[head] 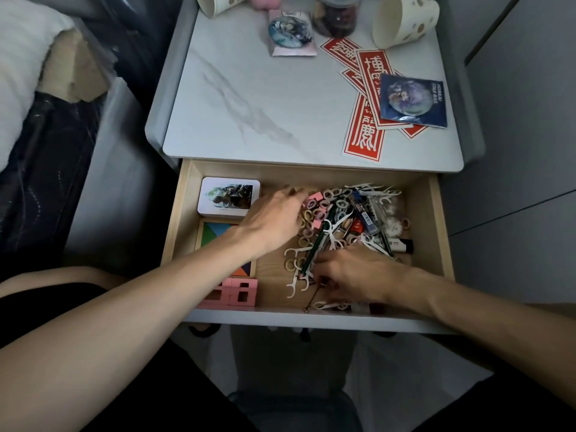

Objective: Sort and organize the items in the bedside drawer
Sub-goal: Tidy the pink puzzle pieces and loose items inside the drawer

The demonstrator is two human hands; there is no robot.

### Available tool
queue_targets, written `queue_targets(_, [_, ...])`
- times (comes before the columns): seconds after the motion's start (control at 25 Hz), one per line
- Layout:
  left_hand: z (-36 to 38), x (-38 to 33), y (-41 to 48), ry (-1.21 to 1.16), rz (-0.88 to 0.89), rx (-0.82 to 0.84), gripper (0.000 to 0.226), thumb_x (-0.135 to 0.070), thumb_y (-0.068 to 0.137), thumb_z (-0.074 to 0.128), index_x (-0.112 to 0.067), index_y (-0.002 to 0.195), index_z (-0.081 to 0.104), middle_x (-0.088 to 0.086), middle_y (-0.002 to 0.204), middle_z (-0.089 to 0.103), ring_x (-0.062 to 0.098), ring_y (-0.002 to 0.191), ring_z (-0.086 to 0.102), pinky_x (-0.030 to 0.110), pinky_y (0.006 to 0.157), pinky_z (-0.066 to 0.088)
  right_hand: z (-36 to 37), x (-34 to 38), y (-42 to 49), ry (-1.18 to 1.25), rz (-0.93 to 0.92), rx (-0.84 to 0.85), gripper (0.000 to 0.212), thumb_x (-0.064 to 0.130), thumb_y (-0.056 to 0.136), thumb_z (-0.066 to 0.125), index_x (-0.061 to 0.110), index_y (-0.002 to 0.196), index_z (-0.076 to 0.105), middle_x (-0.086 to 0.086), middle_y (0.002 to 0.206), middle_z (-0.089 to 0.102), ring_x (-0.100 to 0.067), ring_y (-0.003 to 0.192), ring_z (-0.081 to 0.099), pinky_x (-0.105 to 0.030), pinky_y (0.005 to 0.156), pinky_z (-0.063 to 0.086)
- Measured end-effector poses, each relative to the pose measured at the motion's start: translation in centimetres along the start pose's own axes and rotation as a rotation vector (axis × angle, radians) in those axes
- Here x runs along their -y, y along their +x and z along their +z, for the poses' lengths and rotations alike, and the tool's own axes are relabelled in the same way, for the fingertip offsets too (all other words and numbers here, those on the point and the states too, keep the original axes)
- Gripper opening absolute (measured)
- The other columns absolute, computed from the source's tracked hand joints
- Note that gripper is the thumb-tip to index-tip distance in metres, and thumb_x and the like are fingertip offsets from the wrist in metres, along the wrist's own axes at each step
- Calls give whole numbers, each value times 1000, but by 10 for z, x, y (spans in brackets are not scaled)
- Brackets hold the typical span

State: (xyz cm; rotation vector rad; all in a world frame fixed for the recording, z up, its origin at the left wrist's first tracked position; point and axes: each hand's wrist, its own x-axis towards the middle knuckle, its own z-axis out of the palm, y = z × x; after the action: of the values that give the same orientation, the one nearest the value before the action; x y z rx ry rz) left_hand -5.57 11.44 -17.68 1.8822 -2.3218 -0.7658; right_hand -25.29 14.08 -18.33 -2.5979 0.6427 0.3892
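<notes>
Both hands work in the drawer (435, 232) mid-frame, likely separating kinds: left hand (274, 219) loosely spread over small rings (313, 215), right hand (355, 272) curled among floss picks (294, 283), grip hidden.

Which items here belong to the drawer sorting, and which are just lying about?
Job: drawer, hair ties, floss picks, pencil, pink blocks, puzzle, white tin.
Lying about: paper cup, jar, red stickers, blue badge pack.
</notes>
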Motion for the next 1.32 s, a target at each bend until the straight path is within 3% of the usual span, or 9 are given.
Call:
queue_targets(0.08, [0, -4, 8, 10, -17, 52, 57, -5, 95, 55, -22, 147, 40, 14, 155, 34, 30, 136, 44, 39, 102, 48, 1, -3, 1, -3, 10, -8, 19, 27, 91, 65, 20, 109, 65, 5, 107, 55, -13, 84, 62, -26, 72, 54])
queue_targets(0.12, [0, -4, 14, 15, -16, 71, 57, -4, 95, 53, -22, 148, 40, 15, 156, 33, 31, 138, 41, 43, 107, 42, 1, -4, 1, -7, 26, -11, 16, 24, 92, 64, 20, 107, 66, 5, 106, 55, -13, 82, 62, -27, 70, 54])
queue_targets(0.32, [7, -7, 32, 158, 60, -127, 34, 2, 92, 54, -19, 118, 59, 7, 114, 64, 25, 97, 67, 37, 82, 54, 5, -2, -4, 139, 191, -5, 7, 15, 92, 63, 18, 98, 66, 4, 101, 57, -11, 80, 61, -16, 63, 46])
queue_targets(0.44, [13, -8, 35, 157, 72, -165, 40, 6, 87, 55, -16, 119, 61, 10, 115, 66, 29, 101, 68, 37, 87, 55, -23, -8, -7, 719, 392, -57, 13, 16, 87, 70, 22, 99, 70, 5, 95, 70, -8, 79, 67, -20, 70, 55])
queue_targets(0.56, [11, -7, 31, -9, -6, -144, 46, 5, 86, 57, -23, 121, 66, 10, 120, 68, 25, 105, 67, 35, 95, 53, -48, -21, -4, 1225, 521, -124, 23, 9, 87, 69, 11, 110, 72, -3, 102, 73, -16, 87, 70, -23, 75, 56])
queue_targets(0.8, [-30, 0, 3, -292, -206, -131, 19, -8, 86, 71, -27, 83, 70, -8, 90, 70, 4, 79, 65, 13, 73, 50, -52, -38, 14, 2103, 657, -169, 29, 5, 100, 44, 0, 118, 66, -12, 93, 67, -16, 76, 61, -26, 63, 57])
queue_targets(0.88, [-47, 1, -7, -402, -291, -102, 15, -11, 82, 76, -25, 78, 71, -5, 83, 73, 4, 74, 68, 11, 63, 47, -52, -33, 25, 1955, 644, -184, 24, 15, 101, 49, 5, 113, 68, -5, 84, 64, -9, 66, 58, -19, 53, 51])
queue_targets(1.04, [-64, -3, -24, -696, -346, -89, 11, 2, 79, 74, -9, 78, 73, 1, 78, 74, 10, 68, 73, 19, 68, 58, -48, -26, 46, 484, 497, -315, 16, 33, 86, 73, 29, 101, 72, 12, 90, 70, -1, 75, 62, -23, 66, 47])
queue_targets(1.32, [-72, 2, -21, -867, -306, -42, 9, -1, 78, 77, -7, 76, 70, 7, 78, 76, 27, 81, 74, 35, 79, 60, -28, -35, 68, -110, 483, -187, 20, 20, 93, 63, 27, 109, 71, 0, 102, 72, -20, 87, 68, -31, 75, 55])
